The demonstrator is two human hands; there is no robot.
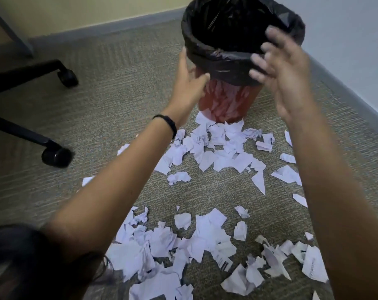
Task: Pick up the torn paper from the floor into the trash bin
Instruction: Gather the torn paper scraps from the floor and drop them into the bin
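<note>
A red trash bin (231, 102) lined with a black bag (222, 59) stands on the carpet in the upper middle of the head view. My left hand (189, 83) lies against the bin's left side, fingers straight. Blurred by motion, my right hand (283, 68) hovers in front of the bin's right rim with fingers spread and nothing in it. Several torn white paper pieces (216, 148) are scattered just in front of the bin, and a second spread of torn paper (183, 245) lies nearer to me.
Black office chair legs with casters (56, 158) stand at the left. A grey baseboard (344, 92) and white wall run along the right; another wall closes the back. Bare carpet (110, 100) lies between the chair and the bin.
</note>
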